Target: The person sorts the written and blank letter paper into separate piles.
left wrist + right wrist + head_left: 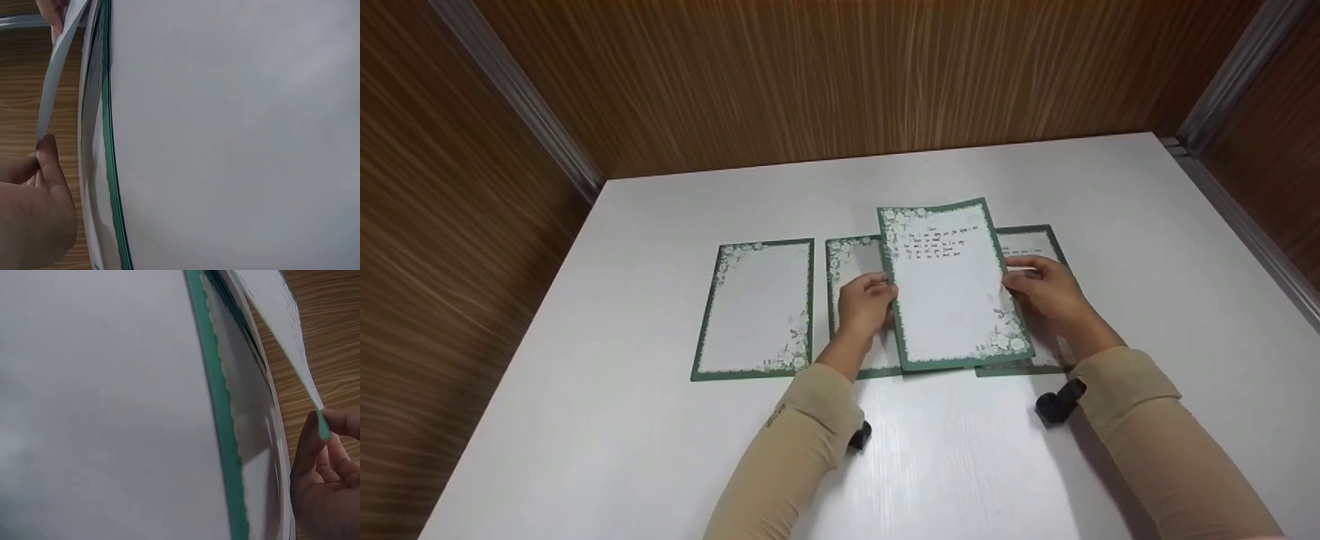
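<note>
A sheet of paper (949, 300) with a green floral border and a few handwritten lines near its top is held up above the table, tilted slightly. My left hand (866, 307) pinches its left edge, and my right hand (1050, 294) pinches the right edge between thumb and fingers. In the right wrist view the sheet's green edge (323, 424) sits between thumb and fingertips. Beneath the raised sheet lie two similar bordered sheets, a middle one (847, 262) and a right one (1054, 247) with some writing, both partly covered.
Left of the hands, another bordered sheet (757, 311) lies flat with a blank middle. The white table (607, 435) ends at a wood-grain panel (840, 75) at the back, with more panels on both sides. Black wrist devices (1059, 403) hang under the sleeves.
</note>
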